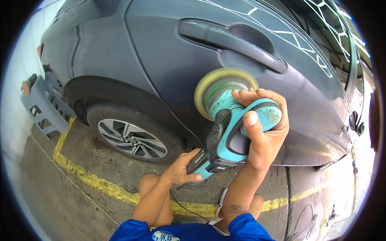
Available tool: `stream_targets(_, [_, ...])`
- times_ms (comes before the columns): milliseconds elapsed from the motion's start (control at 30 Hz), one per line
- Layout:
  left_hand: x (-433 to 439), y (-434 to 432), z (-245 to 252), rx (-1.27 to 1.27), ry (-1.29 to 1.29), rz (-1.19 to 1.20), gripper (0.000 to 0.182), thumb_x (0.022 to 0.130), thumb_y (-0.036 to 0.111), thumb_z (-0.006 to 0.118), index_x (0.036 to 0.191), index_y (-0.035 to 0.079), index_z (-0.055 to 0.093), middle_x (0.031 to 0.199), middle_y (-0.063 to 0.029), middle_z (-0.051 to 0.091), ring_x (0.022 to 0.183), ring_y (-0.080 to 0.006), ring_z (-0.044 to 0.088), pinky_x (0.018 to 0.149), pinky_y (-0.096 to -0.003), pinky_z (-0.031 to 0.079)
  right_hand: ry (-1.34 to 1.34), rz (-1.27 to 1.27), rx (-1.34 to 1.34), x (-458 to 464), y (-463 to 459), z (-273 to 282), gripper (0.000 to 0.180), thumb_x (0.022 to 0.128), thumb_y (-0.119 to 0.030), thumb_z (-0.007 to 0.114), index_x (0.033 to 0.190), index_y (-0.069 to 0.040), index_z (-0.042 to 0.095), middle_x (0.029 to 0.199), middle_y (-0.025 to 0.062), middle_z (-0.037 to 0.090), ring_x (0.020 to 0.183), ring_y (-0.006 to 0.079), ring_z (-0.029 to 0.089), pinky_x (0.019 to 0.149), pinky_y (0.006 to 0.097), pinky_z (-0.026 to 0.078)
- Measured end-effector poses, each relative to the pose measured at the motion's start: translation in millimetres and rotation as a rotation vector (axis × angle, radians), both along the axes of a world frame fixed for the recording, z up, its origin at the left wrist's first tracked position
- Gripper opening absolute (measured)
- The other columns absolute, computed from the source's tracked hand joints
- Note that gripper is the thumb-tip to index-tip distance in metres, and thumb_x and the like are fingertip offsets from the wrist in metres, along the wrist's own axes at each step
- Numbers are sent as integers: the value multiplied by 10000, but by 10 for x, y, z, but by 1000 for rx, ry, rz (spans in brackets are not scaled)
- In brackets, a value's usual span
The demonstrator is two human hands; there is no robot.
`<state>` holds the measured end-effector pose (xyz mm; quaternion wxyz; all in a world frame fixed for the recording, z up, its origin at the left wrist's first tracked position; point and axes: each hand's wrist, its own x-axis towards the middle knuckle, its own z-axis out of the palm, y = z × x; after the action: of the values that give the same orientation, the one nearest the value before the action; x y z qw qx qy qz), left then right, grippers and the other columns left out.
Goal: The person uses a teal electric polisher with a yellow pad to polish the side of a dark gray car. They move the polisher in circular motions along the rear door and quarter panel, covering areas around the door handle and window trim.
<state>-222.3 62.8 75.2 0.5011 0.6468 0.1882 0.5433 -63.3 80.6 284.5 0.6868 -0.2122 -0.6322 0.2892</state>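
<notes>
A teal and black car polisher (pixel 224 132) spans both my hands. My left hand (pixel 182 168) wraps its lower body near the cord end. Up at the head, my right hand (pixel 268 126) grips the teal front handle. The round yellow foam pad (pixel 202 90) lies against the dark grey rear door (pixel 169 54), just below the door handle (pixel 229 39). Its rim looks blurred. Part of the pad is hidden behind the polisher head and my right fingers.
The rear wheel (pixel 132 138) sits left of the polisher, under a black arch trim (pixel 99 84). A grey plastic stool (pixel 45 105) with an object on it stands by the pale wall. Across the concrete floor run a yellow line (pixel 99 183) and a dark power cord (pixel 190 208).
</notes>
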Motion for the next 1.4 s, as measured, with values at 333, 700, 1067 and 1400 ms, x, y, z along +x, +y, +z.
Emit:
stream_targets(333, [-711, -184, -423, -224, -502, -54, 951, 777, 473, 889, 1450, -77, 504, 1210, -253, 706, 1035, -338, 745, 862, -432, 633, -230, 201, 51, -1348, 103, 137, 445, 831, -217, 923, 1155, -26, 687, 1028, 100, 731, 981, 199, 720, 897, 342, 565])
stream_targets(700, [-704, -359, 87, -277, -452, -38, 993, 784, 534, 884, 1451, -69, 464, 1042, -286, 683, 903, -344, 725, 773, -430, 623, -301, 292, 342, -949, 408, 241, 638, 1007, -311, 648, 1548, -28, 461, 1397, 220, 578, 1254, 365, 585, 1115, 471, 420])
stream_targets(1067, [-59, -555, 1210, -280, -121, -197, 647, 981, 326, 737, 1436, -72, 504, 1185, -125, 695, 1081, -150, 621, 944, -343, 501, 67, 88, 83, 98, 302, 558, 599, 1075, -286, 488, 1525, 100, 399, 1022, 310, 695, 958, 351, 720, 888, 403, 583])
stream_targets(1400, [-358, -615, 1699, -267, -72, -156, 649, 1025, 413, 709, 1398, -78, 506, 1158, -173, 695, 1072, -170, 634, 913, -327, 512, 227, 87, 17, -145, 377, 713, 429, 1088, -278, 545, 1351, 60, 529, 1021, 317, 726, 916, 390, 757, 826, 433, 623])
